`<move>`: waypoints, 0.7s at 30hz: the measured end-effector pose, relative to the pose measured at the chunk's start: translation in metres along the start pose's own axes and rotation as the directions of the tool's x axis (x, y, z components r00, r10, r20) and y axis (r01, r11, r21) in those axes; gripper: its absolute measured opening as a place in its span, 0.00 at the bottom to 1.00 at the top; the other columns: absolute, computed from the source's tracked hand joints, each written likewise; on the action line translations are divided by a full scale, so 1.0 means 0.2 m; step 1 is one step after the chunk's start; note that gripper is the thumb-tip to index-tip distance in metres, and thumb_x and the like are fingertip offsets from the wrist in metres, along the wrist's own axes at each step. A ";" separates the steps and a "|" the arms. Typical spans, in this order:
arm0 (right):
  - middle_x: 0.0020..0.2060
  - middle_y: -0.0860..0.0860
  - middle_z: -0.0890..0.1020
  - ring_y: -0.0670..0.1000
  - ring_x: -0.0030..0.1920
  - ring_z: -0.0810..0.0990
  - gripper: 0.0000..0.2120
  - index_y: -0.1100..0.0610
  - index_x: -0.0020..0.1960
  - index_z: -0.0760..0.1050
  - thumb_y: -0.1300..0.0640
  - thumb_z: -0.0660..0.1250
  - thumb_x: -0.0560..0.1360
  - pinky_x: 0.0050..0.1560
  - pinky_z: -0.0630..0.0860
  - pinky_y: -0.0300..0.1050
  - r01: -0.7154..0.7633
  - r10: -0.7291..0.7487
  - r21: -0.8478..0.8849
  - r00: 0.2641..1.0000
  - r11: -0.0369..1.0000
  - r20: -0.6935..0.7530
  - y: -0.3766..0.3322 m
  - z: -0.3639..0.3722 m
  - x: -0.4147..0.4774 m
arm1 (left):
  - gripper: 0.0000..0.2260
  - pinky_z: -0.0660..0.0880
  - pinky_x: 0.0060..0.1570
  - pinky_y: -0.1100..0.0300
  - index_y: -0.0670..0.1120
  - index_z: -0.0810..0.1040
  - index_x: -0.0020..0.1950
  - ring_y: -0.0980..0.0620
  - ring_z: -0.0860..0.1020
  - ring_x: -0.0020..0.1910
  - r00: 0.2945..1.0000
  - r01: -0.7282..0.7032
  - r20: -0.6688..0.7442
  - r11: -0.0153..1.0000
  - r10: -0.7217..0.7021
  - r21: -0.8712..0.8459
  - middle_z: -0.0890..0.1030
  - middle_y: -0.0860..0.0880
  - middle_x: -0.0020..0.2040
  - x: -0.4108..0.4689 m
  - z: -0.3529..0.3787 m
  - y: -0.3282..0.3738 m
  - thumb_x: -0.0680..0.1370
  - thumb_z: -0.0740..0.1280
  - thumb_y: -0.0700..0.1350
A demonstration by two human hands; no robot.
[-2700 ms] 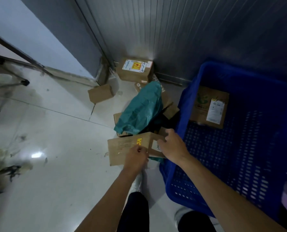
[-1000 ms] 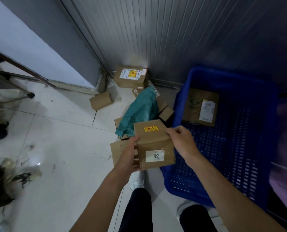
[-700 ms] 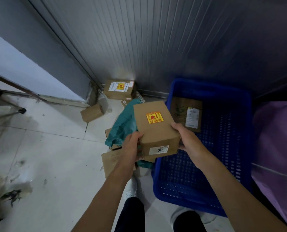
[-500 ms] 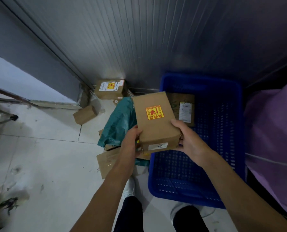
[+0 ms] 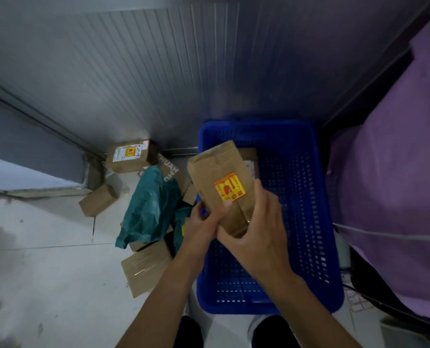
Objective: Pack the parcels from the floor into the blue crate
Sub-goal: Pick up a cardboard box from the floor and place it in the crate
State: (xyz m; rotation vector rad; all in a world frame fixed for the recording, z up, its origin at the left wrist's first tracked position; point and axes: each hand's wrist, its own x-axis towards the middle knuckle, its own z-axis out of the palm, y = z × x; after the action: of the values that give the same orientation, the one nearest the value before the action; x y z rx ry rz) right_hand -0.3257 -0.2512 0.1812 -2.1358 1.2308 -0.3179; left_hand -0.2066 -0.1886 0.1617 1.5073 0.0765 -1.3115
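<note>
Both hands hold a brown cardboard parcel [image 5: 220, 177] with a yellow and red sticker above the left side of the blue crate [image 5: 309, 222]. My left hand [image 5: 202, 227] grips its near left edge, and my right hand [image 5: 256, 229] wraps around its near right end. Behind the held parcel, another cardboard parcel [image 5: 249, 159] lies at the far end inside the crate, mostly hidden. On the floor to the left lie a teal plastic mailer [image 5: 150, 207], a flat cardboard parcel [image 5: 146, 267], a small box [image 5: 98, 200] and a labelled box [image 5: 129, 155] in the corner.
A ribbed grey wall [image 5: 183, 71] runs behind the crate and the parcels. A purple cloth-covered mass [image 5: 397, 184] stands right of the crate. My legs [image 5: 191, 332] show at the bottom edge. Pale floor tiles [image 5: 45, 259] spread to the left.
I lifted the stickered parcel from the floor pile and carried it right, over the crate. My right hand has shifted around its near end, and the parcel has tilted.
</note>
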 end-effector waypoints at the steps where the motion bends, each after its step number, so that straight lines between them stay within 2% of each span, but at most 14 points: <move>1: 0.71 0.50 0.65 0.49 0.70 0.67 0.52 0.52 0.81 0.50 0.34 0.72 0.68 0.64 0.73 0.47 -0.007 0.006 0.057 1.000 0.998 0.014 0.01 -0.01 -0.01 | 0.31 0.81 0.56 0.52 0.53 0.77 0.67 0.52 0.85 0.55 1.000 0.018 0.003 1.000 -0.018 -0.023 0.87 0.52 0.56 0.02 0.01 0.00 0.66 0.80 0.58; 3: 0.69 0.44 0.68 0.42 0.67 0.69 0.46 0.47 0.80 0.54 0.33 0.68 0.70 0.63 0.72 0.40 -0.141 0.123 0.292 0.989 0.946 0.078 0.03 -0.06 0.00 | 0.25 0.79 0.62 0.45 0.52 0.78 0.67 0.48 0.84 0.59 0.998 0.040 0.040 0.997 -0.038 -0.065 0.85 0.48 0.60 0.05 0.02 0.00 0.71 0.75 0.56; 4: 0.67 0.41 0.70 0.38 0.64 0.71 0.39 0.45 0.78 0.58 0.33 0.66 0.72 0.61 0.73 0.37 -0.235 0.204 0.413 0.972 0.880 0.119 0.04 -0.08 0.01 | 0.22 0.78 0.63 0.43 0.52 0.79 0.66 0.47 0.84 0.59 0.997 0.059 0.060 0.993 -0.053 -0.098 0.85 0.48 0.60 0.05 0.03 0.01 0.73 0.73 0.55; 6: 0.62 0.39 0.75 0.34 0.59 0.75 0.24 0.42 0.72 0.66 0.37 0.62 0.78 0.56 0.72 0.34 -0.415 0.350 0.593 0.909 0.690 0.228 0.09 -0.12 0.06 | 0.19 0.77 0.61 0.43 0.51 0.79 0.64 0.46 0.85 0.56 0.991 0.100 0.106 0.979 -0.082 -0.178 0.86 0.47 0.58 0.05 0.04 0.04 0.75 0.69 0.53; 7: 0.61 0.39 0.77 0.34 0.57 0.76 0.20 0.43 0.69 0.69 0.38 0.61 0.79 0.56 0.72 0.34 -0.496 0.403 0.643 0.864 0.583 0.301 0.12 -0.14 0.08 | 0.18 0.77 0.61 0.43 0.50 0.79 0.64 0.45 0.85 0.54 0.986 0.125 0.140 0.966 -0.094 -0.228 0.86 0.46 0.57 0.06 0.04 0.04 0.75 0.68 0.53; 8: 0.61 0.40 0.78 0.36 0.58 0.77 0.22 0.45 0.69 0.71 0.37 0.60 0.79 0.59 0.73 0.38 -0.552 0.425 0.656 0.829 0.515 0.364 0.16 -0.15 0.10 | 0.20 0.76 0.63 0.41 0.50 0.79 0.65 0.44 0.84 0.56 0.979 0.156 0.172 0.946 -0.109 -0.285 0.86 0.45 0.59 0.06 0.03 0.04 0.75 0.67 0.54; 10: 0.62 0.42 0.80 0.42 0.61 0.78 0.26 0.44 0.69 0.73 0.33 0.61 0.76 0.67 0.73 0.48 -0.631 0.426 0.612 0.775 0.477 0.466 0.22 -0.16 0.12 | 0.25 0.72 0.67 0.37 0.50 0.76 0.71 0.40 0.79 0.64 0.958 0.218 0.258 0.907 -0.128 -0.359 0.81 0.42 0.66 0.07 0.02 0.03 0.76 0.66 0.57; 12: 0.59 0.42 0.83 0.44 0.60 0.81 0.22 0.41 0.65 0.76 0.33 0.63 0.75 0.66 0.76 0.51 -0.662 0.374 0.615 0.749 0.428 0.546 0.23 -0.18 0.12 | 0.29 0.68 0.71 0.36 0.49 0.73 0.75 0.38 0.75 0.70 0.934 0.260 0.331 0.894 -0.136 -0.364 0.77 0.40 0.71 0.08 0.03 0.01 0.76 0.65 0.60; 14: 0.58 0.43 0.85 0.44 0.59 0.83 0.21 0.40 0.64 0.77 0.34 0.64 0.74 0.63 0.79 0.52 -0.670 0.327 0.648 0.743 0.362 0.585 0.23 -0.18 0.12 | 0.30 0.64 0.75 0.37 0.48 0.72 0.76 0.38 0.72 0.73 0.928 0.261 0.343 0.911 -0.145 -0.319 0.75 0.40 0.73 0.10 0.06 0.00 0.77 0.65 0.62; 19: 0.58 0.42 0.85 0.45 0.59 0.83 0.25 0.40 0.66 0.77 0.34 0.67 0.71 0.65 0.77 0.54 -0.644 0.301 0.679 0.765 0.352 0.569 0.24 -0.20 0.14 | 0.25 0.65 0.74 0.43 0.49 0.75 0.73 0.43 0.75 0.71 0.948 0.232 0.273 0.945 -0.166 -0.231 0.77 0.44 0.71 0.16 0.07 -0.02 0.82 0.58 0.61; 21: 0.57 0.43 0.85 0.46 0.58 0.84 0.26 0.42 0.65 0.77 0.35 0.69 0.70 0.65 0.77 0.54 -0.637 0.320 0.679 0.770 0.364 0.552 0.27 -0.22 0.16 | 0.25 0.68 0.71 0.43 0.50 0.76 0.73 0.43 0.76 0.70 0.954 0.223 0.243 0.959 -0.178 -0.173 0.79 0.44 0.70 0.19 0.07 -0.01 0.81 0.59 0.61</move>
State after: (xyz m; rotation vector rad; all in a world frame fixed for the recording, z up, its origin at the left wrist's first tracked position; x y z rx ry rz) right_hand -0.3674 -0.3158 0.1782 -0.8370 1.1049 -0.2021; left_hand -0.2025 -0.2184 0.1350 1.1969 0.2143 -1.5827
